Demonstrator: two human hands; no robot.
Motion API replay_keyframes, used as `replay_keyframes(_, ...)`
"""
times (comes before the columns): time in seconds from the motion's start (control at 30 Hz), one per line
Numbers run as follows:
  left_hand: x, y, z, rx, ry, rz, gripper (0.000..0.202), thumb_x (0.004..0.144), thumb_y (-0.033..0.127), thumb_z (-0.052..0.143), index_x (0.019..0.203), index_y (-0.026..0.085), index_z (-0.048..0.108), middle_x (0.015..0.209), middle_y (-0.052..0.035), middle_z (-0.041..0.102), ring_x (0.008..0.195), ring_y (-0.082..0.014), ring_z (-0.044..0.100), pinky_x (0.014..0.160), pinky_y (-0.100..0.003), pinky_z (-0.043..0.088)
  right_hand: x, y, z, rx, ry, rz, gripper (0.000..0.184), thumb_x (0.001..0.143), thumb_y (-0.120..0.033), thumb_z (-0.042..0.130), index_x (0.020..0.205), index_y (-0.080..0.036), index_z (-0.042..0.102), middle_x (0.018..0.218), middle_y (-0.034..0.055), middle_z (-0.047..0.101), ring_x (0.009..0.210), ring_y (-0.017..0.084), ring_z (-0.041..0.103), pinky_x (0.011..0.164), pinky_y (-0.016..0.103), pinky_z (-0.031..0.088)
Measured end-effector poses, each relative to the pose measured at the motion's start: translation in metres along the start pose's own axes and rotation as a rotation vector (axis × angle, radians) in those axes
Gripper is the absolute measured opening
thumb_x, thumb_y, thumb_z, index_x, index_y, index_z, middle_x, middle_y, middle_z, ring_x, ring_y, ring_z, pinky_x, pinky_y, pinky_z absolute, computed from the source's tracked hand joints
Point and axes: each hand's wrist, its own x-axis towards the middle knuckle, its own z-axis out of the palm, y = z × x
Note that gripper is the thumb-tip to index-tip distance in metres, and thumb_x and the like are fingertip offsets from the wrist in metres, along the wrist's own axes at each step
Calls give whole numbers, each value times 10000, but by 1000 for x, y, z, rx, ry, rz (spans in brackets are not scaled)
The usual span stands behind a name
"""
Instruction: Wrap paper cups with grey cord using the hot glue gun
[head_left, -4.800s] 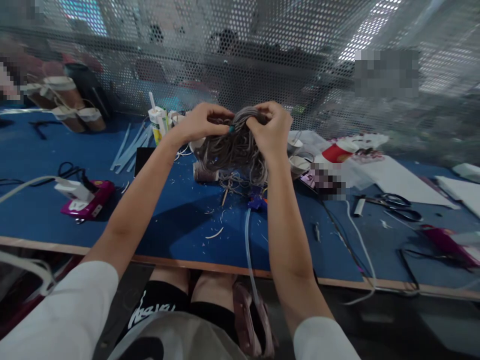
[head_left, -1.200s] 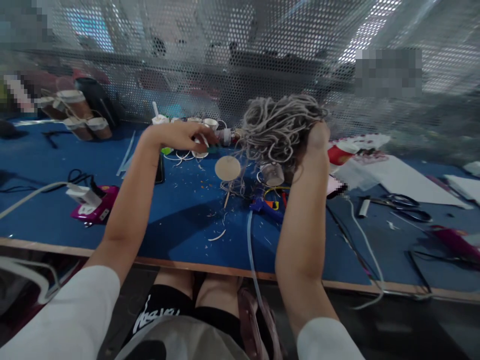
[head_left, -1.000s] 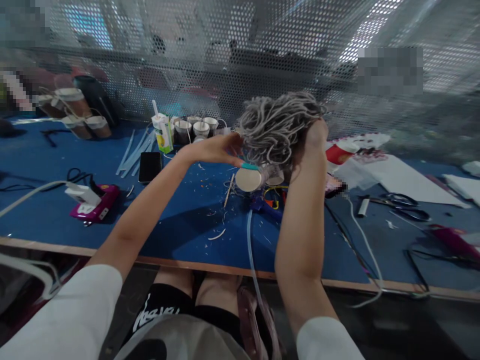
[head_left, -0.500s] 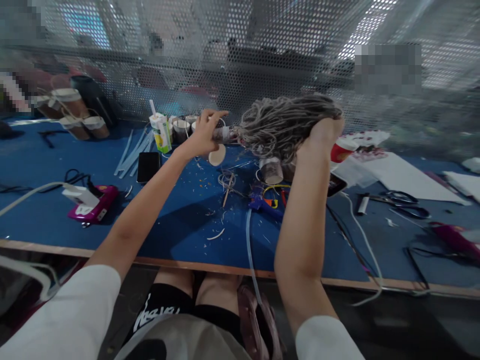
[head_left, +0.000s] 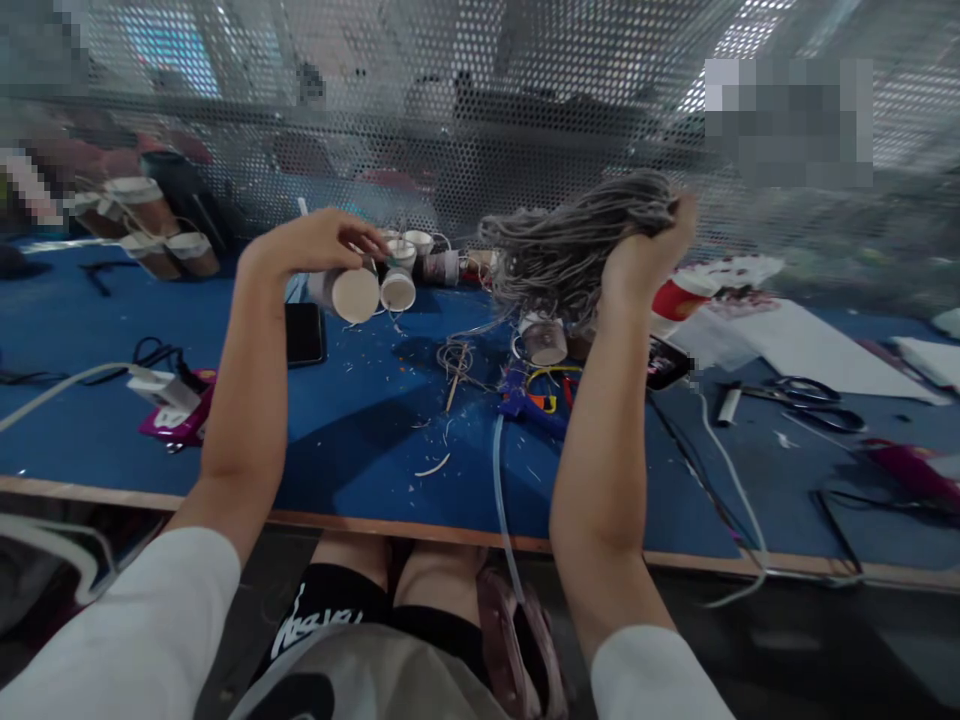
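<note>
My right hand [head_left: 646,255] is closed round one end of a thick bundle of grey yarn [head_left: 562,245], lifted above the table. The loose strands hang to the left, over a clear-sided cup [head_left: 544,340]. My left hand [head_left: 330,242] is at the left, fingers stretched out and apart, just above a cup lying on its side [head_left: 355,295] with its pale round end towards me. I cannot tell whether the fingers touch that cup. Beside it is a smaller cup [head_left: 397,290], also showing its round end. More white-rimmed cups [head_left: 418,242] stand behind.
A blue glue gun [head_left: 517,395] and tangled string [head_left: 456,358] lie mid-table among scraps. Scissors [head_left: 814,392], a red cup [head_left: 679,298] and white sheets [head_left: 817,345] are at right. A phone [head_left: 305,333] and a magenta power strip [head_left: 180,425] are at left. A perforated metal screen [head_left: 420,130] borders the back.
My left hand has moved left, away from the yarn's end, and cups now show their round ends beneath it. My right hand still holds the yarn, whose held end has risen slightly.
</note>
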Motion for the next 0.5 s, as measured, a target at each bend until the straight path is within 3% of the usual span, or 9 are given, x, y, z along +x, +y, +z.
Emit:
replay_keyframes(0.07, -12, -5, -14, 119, 108, -55, 322, 776, 171, 555, 1014, 83, 753, 1014, -60, 776, 1016, -202, 659, 1064, -371, 476, -8, -10, -5, -75, -57, 0, 370, 806, 82, 431, 1080, -140, 542, 1139, 114, 637, 1114, 202, 595, 1034, 346, 407)
replay_keyframes(0.13, -22, -13, -26, 183, 328, -142, 337, 783, 217, 526, 965, 83, 775, 910, -59, 765, 951, -221, 657, 1043, -408, 488, -15, -15, -8, -169, -110, -48, 413, 815, 63, 434, 1149, -159, 534, 1191, 130, 622, 1167, 237, 567, 1034, 376, 395)
replay_keyframes(0.2, -28, -23, -36, 177, 399, -261, 346, 747, 198, 514, 951, 106, 778, 881, -53, 763, 939, -229, 652, 1007, -392, 506, -22, -19, -9, -272, -137, -124, 471, 827, 53, 409, 1224, -178, 516, 1246, 150, 593, 1235, 281, 526, 1032, 408, 382)
replay_keyframes(0.23, -28, -28, -39, 150, 361, -290, 335, 721, 179, 508, 910, 117, 778, 866, -51, 766, 908, -222, 655, 961, -364, 526, -25, -22, -9, -318, -142, -155, 493, 835, 51, 391, 1257, -177, 505, 1270, 163, 577, 1264, 299, 507, 1031, 419, 378)
replay_keyframes(0.3, -27, -35, -42, 105, 157, -266, 311, 669, 153, 498, 825, 140, 767, 845, -43, 775, 846, -198, 659, 838, -288, 545, -32, -29, -6, -380, -139, -173, 527, 831, 67, 362, 1296, -144, 494, 1301, 187, 562, 1297, 311, 491, 1042, 423, 369)
replay_keyframes(0.43, -12, -43, -33, 128, -378, -14, 250, 639, 180, 532, 772, 171, 743, 849, -11, 780, 820, -149, 667, 760, -198, 510, -45, -42, 2, -403, -206, -213, 561, 802, 81, 364, 1280, -157, 537, 1279, 164, 614, 1268, 298, 525, 1035, 423, 379)
replay_keyframes(0.5, -2, -46, -24, 145, -499, 96, 135, 634, 237, 580, 664, 172, 695, 747, -14, 763, 737, -152, 668, 716, -208, 521, -51, -45, 5, -374, -248, -263, 538, 825, 56, 358, 1252, -201, 561, 1255, 143, 639, 1239, 293, 542, 1012, 429, 391)
